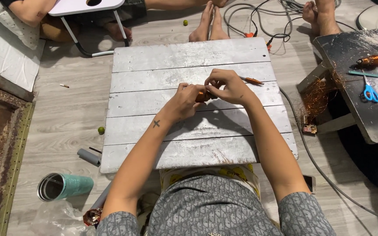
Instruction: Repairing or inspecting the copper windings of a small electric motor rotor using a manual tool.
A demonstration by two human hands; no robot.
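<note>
Both my hands meet over the middle of a low table of whitewashed planks (189,126). My left hand (185,99) grips a small copper-wound coil (203,96), of which only an orange-brown end shows between my fingers. My right hand (227,85) pinches at the coil's right end, fingers bent over it. An orange-handled tool (251,80) lies on the planks just right of my right hand. What exactly my right fingertips hold is hidden.
A teal metal tumbler (63,185) lies on the floor at left, near a grey tube (88,157). A dark side table (364,83) at right carries blue scissors (369,92), a copper coil (372,60) and loose copper wire (318,94). Other people's bare feet (208,22) and cables (259,17) lie beyond.
</note>
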